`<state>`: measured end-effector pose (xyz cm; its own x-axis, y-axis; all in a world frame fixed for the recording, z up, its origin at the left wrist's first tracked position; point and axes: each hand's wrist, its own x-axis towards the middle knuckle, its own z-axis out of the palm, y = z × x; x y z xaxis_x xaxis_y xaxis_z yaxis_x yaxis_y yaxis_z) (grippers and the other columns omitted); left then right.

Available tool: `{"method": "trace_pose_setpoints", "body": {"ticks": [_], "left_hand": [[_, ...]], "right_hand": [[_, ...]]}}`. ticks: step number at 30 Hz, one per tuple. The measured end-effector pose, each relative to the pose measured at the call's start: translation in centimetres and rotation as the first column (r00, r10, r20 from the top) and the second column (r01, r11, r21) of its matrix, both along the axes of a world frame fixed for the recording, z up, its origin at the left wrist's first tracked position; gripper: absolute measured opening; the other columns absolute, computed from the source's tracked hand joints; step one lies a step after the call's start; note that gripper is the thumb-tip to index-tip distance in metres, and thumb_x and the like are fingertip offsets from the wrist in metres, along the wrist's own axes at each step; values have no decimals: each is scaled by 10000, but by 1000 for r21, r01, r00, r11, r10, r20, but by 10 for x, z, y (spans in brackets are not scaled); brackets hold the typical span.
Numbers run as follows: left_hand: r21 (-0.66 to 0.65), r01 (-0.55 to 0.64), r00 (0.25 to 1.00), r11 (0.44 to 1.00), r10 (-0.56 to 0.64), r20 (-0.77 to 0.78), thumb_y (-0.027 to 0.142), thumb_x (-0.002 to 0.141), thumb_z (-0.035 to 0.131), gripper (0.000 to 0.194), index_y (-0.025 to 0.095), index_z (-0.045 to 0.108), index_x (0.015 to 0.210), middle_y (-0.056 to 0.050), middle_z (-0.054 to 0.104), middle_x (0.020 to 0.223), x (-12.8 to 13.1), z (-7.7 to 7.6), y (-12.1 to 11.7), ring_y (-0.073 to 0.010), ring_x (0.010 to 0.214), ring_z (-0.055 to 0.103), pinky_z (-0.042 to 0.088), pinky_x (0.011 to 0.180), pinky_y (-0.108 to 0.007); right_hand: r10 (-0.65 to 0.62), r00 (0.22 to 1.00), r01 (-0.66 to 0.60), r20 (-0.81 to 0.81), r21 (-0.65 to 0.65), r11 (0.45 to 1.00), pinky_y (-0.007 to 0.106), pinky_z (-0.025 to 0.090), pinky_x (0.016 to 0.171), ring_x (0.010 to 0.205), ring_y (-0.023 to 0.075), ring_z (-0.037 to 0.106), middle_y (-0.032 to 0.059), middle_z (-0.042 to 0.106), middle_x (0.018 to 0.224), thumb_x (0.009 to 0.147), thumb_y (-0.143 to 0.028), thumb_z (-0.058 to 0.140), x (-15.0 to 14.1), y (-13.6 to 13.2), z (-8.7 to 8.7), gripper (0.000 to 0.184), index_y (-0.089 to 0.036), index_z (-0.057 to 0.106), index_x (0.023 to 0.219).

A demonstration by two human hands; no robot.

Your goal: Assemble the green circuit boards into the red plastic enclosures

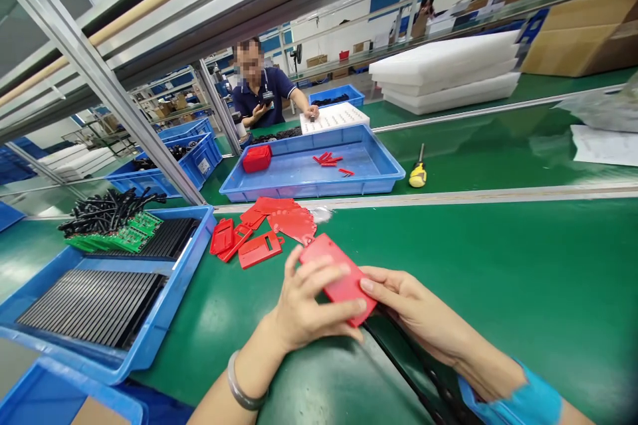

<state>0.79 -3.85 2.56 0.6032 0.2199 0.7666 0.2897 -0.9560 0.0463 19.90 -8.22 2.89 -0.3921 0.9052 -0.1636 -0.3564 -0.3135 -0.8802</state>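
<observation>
Both my hands hold one flat red plastic case [335, 274] just above the green bench. My left hand [310, 305] wraps its near left side, thumb on the lower edge and fingers curled over the top face. My right hand [407, 304] grips its right edge from underneath, with the thumb tip pressed on the case. A pile of similar red plastic parts [259, 231] lies on the mat just beyond my hands.
A blue tray [94, 299] of black strips, green circuit boards and black cables sits at left. Another blue tray [309, 169] ahead holds a red box and small red pieces. A yellow-handled screwdriver [418, 171] lies right of it. A person works opposite. White foam sheets [448, 73] are stacked far right.
</observation>
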Motion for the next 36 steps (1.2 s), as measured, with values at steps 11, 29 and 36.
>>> {"method": "trace_pose_setpoints", "body": {"ticks": [11,29,36], "left_hand": [[-833,536,841,-136,169,514,290,829,612,407,37,528,1136,-211,596,1062,-2,-3,7,-238,944,612,456,876,-370],[-615,654,751,-440,477,457,332,872,562,528,127,387,1325,-152,451,1323,4,-13,11,-258,1203,461,400,1004,-427],[-714,521,843,-467,409,348,383,875,547,571,100,391,1345,-160,487,1283,5,-13,7,-266,1198,469,391,1022,-412]], "right_hand": [[-101,838,-107,536,344,933,351,415,949,1114,274,513,73,557,1214,888,-467,483,1,0,-20,491,-154,579,1254],[-704,-15,-515,710,598,614,397,395,970,1129,278,391,199,371,1288,864,-257,520,15,-10,6,564,-67,387,1378],[-458,-594,-135,661,480,867,425,376,884,1010,321,428,254,423,1150,918,-306,427,205,-17,-1,496,-32,473,1328]]}}
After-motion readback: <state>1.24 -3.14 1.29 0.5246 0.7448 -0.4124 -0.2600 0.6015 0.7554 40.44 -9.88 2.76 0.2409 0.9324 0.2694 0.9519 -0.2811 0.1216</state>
